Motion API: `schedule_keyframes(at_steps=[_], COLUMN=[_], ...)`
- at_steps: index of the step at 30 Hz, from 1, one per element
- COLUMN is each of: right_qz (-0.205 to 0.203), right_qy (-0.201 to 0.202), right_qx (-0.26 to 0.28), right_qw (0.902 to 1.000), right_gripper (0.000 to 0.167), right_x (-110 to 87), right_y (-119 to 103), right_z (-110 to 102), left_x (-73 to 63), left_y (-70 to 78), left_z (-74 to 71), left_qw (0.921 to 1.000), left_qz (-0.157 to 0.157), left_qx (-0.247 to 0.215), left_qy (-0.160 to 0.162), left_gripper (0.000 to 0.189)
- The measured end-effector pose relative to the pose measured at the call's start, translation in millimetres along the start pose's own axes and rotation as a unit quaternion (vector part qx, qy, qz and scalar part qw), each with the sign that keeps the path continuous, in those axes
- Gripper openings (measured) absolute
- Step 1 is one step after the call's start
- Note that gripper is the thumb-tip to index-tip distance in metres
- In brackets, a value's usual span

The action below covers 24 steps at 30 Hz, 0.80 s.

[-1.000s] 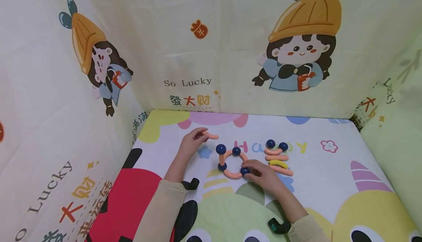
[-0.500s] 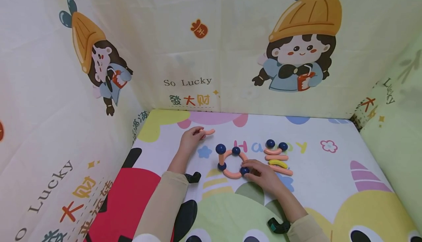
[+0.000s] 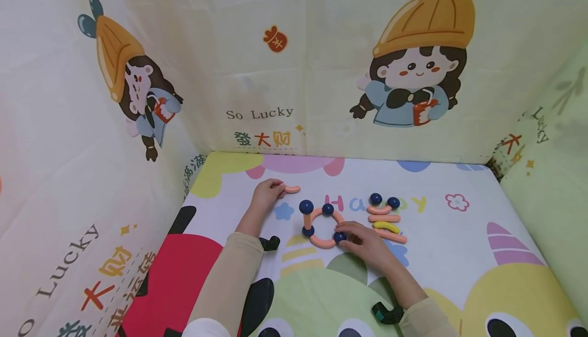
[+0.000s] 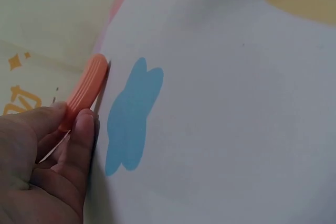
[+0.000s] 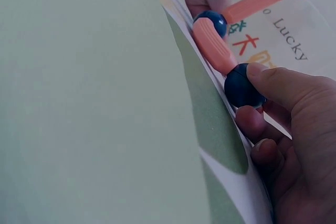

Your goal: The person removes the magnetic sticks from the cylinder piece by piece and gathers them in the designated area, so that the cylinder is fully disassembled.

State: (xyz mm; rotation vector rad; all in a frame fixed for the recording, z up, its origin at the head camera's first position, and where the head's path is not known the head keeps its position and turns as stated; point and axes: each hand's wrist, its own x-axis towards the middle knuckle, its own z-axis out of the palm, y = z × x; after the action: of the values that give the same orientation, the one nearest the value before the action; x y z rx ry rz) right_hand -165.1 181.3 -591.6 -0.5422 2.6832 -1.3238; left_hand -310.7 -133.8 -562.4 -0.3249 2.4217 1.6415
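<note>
My left hand [image 3: 265,197] pinches one end of a curved salmon-pink magnetic stick [image 3: 292,189] between thumb and fingers. The ribbed side of this stick shows in the left wrist view, close to the table surface. Right of it stands a ring of curved pink sticks [image 3: 323,243] joined by dark blue balls. One straight stick [image 3: 307,221] rises upright from the ring's left ball, with another blue ball [image 3: 306,207] on top. My right hand [image 3: 366,242] holds the ring's right-hand blue ball [image 5: 243,86] with thumb and fingertips. Its fingers partly hide the ring's right side.
Spare pieces lie right of the ring: two blue balls [image 3: 375,198], several pink sticks [image 3: 384,218] and a yellow curved stick [image 3: 386,225]. A cartoon-print cloth covers the table [image 3: 450,245]. Fabric walls [image 3: 321,81] enclose its back and sides.
The left hand lifted its curved stick slightly back, then lowered it again, and the stick's tilt changed. My right hand and the ring stay in place.
</note>
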Motion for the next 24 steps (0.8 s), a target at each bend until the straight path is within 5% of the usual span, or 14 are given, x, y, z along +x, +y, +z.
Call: schedule_keyframes(at_steps=[8, 17, 21, 24], right_qz=[-0.002, -0.004, -0.004, -0.001], right_qy=[-0.001, 0.006, 0.007, 0.008], right_qx=[0.005, 0.009, 0.006, 0.003], right_qw=[1.0000, 0.9999, 1.0000, 1.0000], right_gripper=[0.037, 0.038, 0.038, 0.036], right_x=[1.6, -0.9, -1.0, -1.1], right_y=[-0.7, -2.2, -1.5, -1.1], right_z=[-0.8, 0.9, 0.8, 0.1], left_x=[3.2, -11.2, -25.2, -40.1], left_y=[-1.7, 0.8, 7.4, 12.5], left_z=[-0.6, -1.1, -1.7, -1.1], left_qw=[0.9995, 0.9972, 0.9966, 0.9899], left_qz=[0.002, 0.038, 0.070, 0.123], left_qx=[0.029, 0.061, 0.040, 0.007], left_qy=[0.011, 0.022, -0.017, -0.070], left_gripper=[0.032, 0.030, 0.034, 0.048])
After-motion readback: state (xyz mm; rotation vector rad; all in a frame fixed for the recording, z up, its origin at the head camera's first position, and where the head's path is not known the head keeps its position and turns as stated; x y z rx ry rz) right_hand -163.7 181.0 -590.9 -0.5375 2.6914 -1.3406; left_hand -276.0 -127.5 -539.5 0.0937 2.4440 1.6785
